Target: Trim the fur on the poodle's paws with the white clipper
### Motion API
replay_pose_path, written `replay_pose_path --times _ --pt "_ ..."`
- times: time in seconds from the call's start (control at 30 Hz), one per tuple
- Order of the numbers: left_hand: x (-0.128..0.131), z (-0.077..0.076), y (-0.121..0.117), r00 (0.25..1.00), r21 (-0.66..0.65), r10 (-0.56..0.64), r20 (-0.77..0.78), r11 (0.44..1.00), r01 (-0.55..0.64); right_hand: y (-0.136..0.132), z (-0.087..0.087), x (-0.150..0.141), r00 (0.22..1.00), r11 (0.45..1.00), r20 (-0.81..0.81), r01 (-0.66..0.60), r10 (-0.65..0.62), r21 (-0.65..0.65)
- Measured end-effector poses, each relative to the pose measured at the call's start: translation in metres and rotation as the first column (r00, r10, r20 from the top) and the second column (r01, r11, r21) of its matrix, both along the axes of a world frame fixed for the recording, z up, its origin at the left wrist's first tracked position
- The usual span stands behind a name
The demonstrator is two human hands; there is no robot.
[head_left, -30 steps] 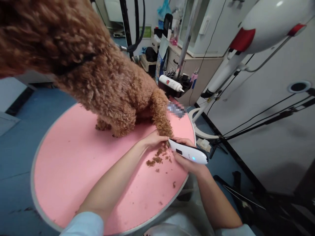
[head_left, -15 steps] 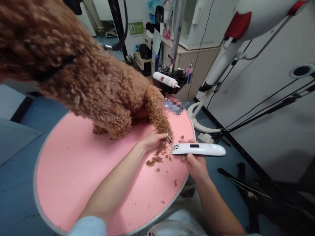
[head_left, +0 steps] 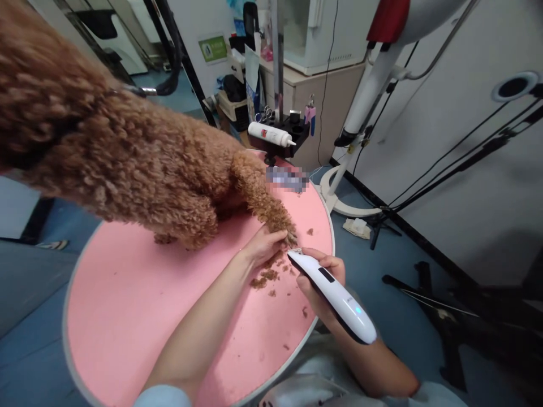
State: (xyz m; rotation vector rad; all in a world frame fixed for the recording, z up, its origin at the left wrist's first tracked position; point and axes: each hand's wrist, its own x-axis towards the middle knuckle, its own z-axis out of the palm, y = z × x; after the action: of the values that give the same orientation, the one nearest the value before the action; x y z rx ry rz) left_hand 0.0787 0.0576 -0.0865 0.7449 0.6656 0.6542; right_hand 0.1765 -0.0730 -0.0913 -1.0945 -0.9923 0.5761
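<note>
A curly brown dog (head_left: 127, 158) stands on a round pink grooming table (head_left: 139, 316). My left hand (head_left: 265, 246) is closed around the dog's paw (head_left: 282, 226) near the table's right edge. My right hand (head_left: 320, 282) grips a white electric clipper (head_left: 333, 294) with a blue light, its head pointing up-left at the paw. Clumps of cut brown fur (head_left: 265, 278) lie on the pink surface just below the paw.
A black tray (head_left: 288, 135) with a white bottle (head_left: 269, 134) and scissors hangs on the table's post. A white and red stand dryer (head_left: 373, 85) rises at right, its round base (head_left: 339, 195) on the blue floor. Cabinet and cables lie behind.
The clipper swung out level to the right half a second ago and is now angled back with its head at the paw. The view has shifted, so everything sits further left.
</note>
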Motion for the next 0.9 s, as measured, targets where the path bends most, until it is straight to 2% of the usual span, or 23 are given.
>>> replay_pose_path --times 0.13,0.33,0.53,0.67,0.8,0.9 --pt "0.000 -0.002 0.000 1.000 0.000 0.022 -0.015 1.000 -0.022 0.000 -0.002 -0.001 1.000 0.999 0.006 -0.002 0.002 -0.035" --pt "0.004 0.005 -0.004 0.997 -0.036 0.079 -0.003 0.996 -0.079 0.004 -0.010 -0.007 1.000 0.999 0.004 0.025 -0.025 -0.039" --pt "0.005 0.006 -0.004 0.994 -0.065 0.094 0.046 0.994 -0.091 -0.001 -0.009 -0.009 0.986 0.999 0.164 0.046 -0.041 -0.025" --pt "0.006 0.006 -0.004 0.994 -0.087 0.100 0.053 0.992 -0.096 -0.001 -0.006 -0.011 0.997 0.998 0.064 0.046 -0.043 -0.046" --pt "0.006 0.006 -0.003 0.992 -0.116 0.104 0.068 0.989 -0.096 -0.001 0.000 -0.012 0.999 0.999 -0.023 0.049 -0.049 0.022" --pt "0.006 0.003 -0.002 0.990 -0.116 0.104 0.091 0.989 -0.093 -0.001 0.006 -0.012 0.998 1.000 -0.062 0.013 -0.014 -0.027"
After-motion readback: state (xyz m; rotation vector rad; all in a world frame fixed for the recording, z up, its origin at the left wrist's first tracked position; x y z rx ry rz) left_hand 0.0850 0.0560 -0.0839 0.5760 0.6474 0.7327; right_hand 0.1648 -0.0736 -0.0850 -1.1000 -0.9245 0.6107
